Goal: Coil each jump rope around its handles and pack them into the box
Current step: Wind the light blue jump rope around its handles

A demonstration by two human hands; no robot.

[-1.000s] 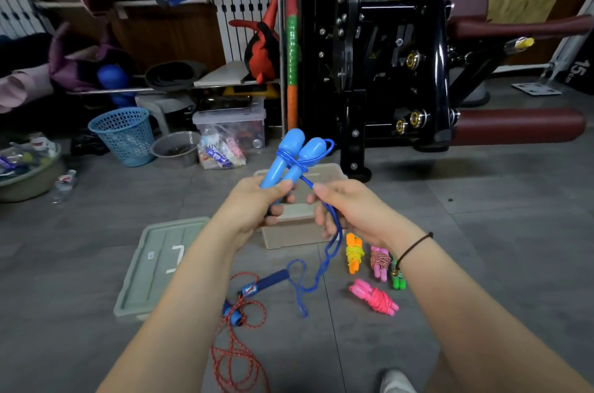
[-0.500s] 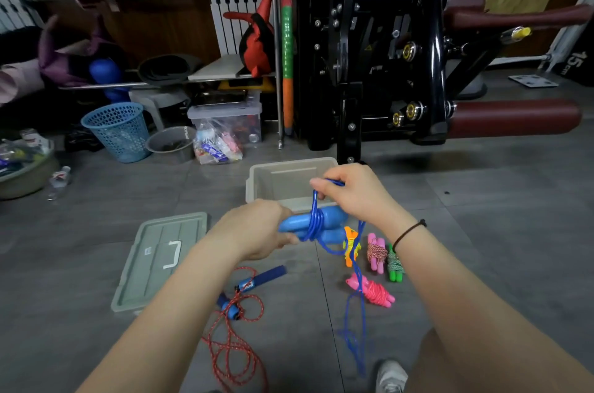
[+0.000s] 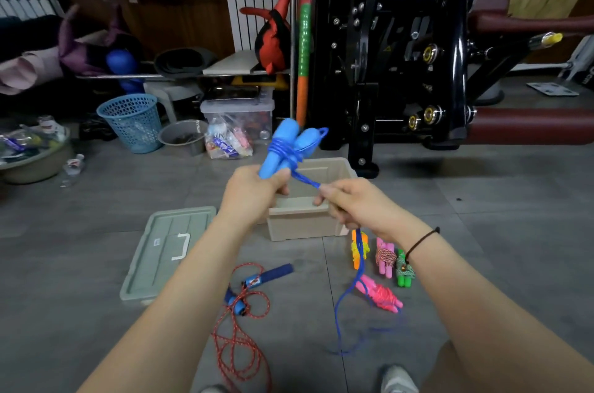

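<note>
I am gripping the lower ends of the two light blue handles (image 3: 291, 148) in my left hand (image 3: 254, 193), fingers curled tight around them, so the handles are sticking up and tilting away from me above the fist. Several turns of the blue rope (image 3: 350, 296) are already sitting around the middle of the handles, and a small loop is poking out beside the top of the right one. My right hand (image 3: 353, 204) is pinching the rope just beside my left thumb, pulling it taut between the two hands; the loose remainder is hanging down below my right hand and trailing onto the floor (image 3: 482, 232) near my shoe (image 3: 397, 379). The beige box (image 3: 305, 222) is standing open directly behind and under both hands, and its grey-green lid (image 3: 167, 251) is lying flat below and left of my left forearm. Under my left arm a red speckled rope (image 3: 238, 341) with dark blue handles is lying uncoiled. Below my right wrist four bundles are lying wound up: an orange one (image 3: 355, 251), a pink one (image 3: 384, 257), a green one (image 3: 403, 269) and a bright pink one (image 3: 381, 294). The small sticker on the lid is too blurred for me to read.
</note>
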